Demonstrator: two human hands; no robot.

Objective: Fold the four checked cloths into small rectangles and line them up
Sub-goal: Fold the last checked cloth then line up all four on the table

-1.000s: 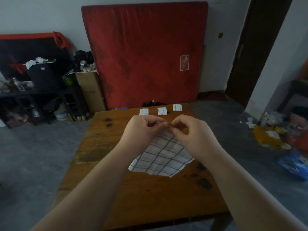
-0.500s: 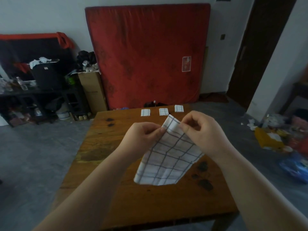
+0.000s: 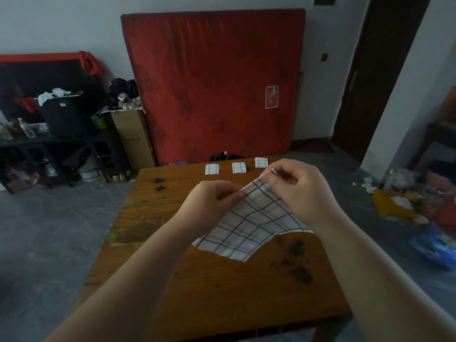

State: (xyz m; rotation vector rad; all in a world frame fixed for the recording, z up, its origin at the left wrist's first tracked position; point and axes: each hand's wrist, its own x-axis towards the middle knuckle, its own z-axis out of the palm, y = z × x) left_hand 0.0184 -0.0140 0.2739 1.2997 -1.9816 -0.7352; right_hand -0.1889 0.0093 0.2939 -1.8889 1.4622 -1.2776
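Both hands hold one checked cloth up over the wooden table.

A red mattress (image 3: 212,82) leans on the wall behind the table (image 3: 172,280), with a cardboard box (image 3: 130,137) and a cluttered dark shelf (image 3: 49,144) to its left, a dark door (image 3: 380,70) to its right, and litter (image 3: 394,206) on the floor at the right. Near the table's far edge three lie in a row: the left folded cloth (image 3: 212,169), the middle folded cloth (image 3: 238,167) and the right folded cloth (image 3: 261,162). The unfolded cloth (image 3: 251,225) hangs over the middle of the table; whether its lower edge touches the wood cannot be told. The right hand (image 3: 303,191), fingers curled, pinches its top corner. The left hand (image 3: 212,201) pinches the upper edge just below, between thumb and fingers.
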